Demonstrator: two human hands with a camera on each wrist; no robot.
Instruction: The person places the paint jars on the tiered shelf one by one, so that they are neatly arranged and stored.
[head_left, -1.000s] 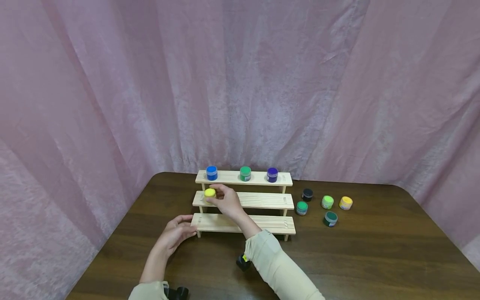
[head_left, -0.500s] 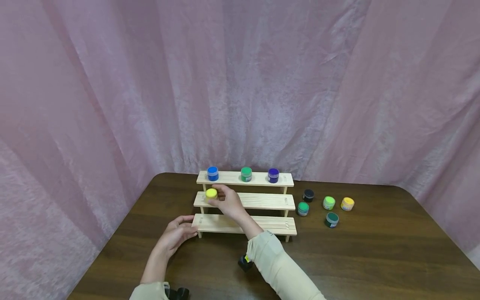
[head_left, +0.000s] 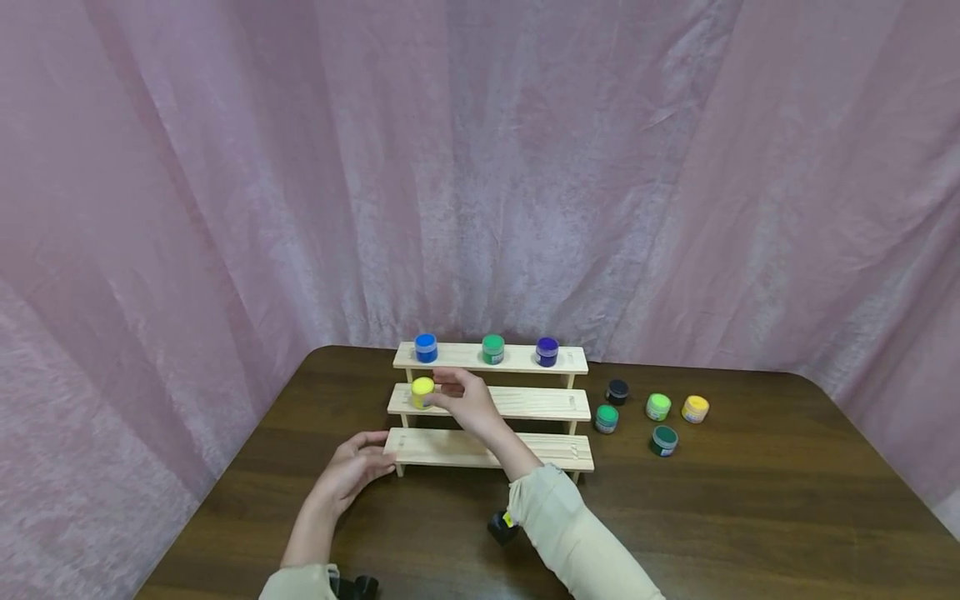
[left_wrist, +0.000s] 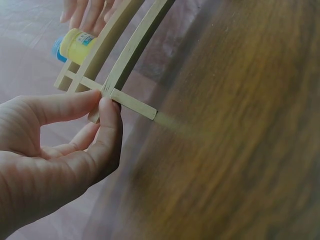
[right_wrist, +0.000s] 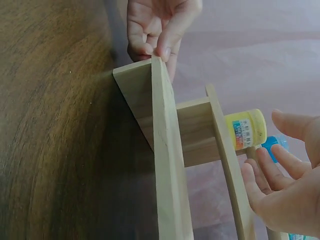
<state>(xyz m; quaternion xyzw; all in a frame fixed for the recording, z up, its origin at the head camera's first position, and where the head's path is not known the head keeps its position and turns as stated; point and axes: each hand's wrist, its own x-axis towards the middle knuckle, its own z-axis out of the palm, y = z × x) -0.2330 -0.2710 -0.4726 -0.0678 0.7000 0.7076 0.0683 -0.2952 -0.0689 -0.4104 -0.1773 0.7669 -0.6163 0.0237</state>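
A small yellow paint jar (head_left: 422,392) stands upright at the left end of the middle step of a three-step wooden rack (head_left: 487,450). My right hand (head_left: 474,410) is just to the right of that jar, thumb and fingers spread apart; in the right wrist view a gap shows between the fingers and the yellow jar (right_wrist: 246,130). My left hand (head_left: 351,473) pinches the left end of the lowest step between thumb and forefinger, clearest in the left wrist view, where the hand (left_wrist: 65,155) sits at the joint of plank and leg.
On the top step stand a blue jar (head_left: 426,348), a green jar (head_left: 492,349) and a purple jar (head_left: 547,352). Right of the rack, several jars, among them a black jar (head_left: 617,392) and an orange-yellow jar (head_left: 695,409), stand on the dark wooden table (head_left: 750,500). A pink curtain (head_left: 525,167) hangs behind.
My right hand has let go of the yellow paint jar and drawn back slightly to the right. The jar stays on the middle step; my left hand keeps its hold on the rack.
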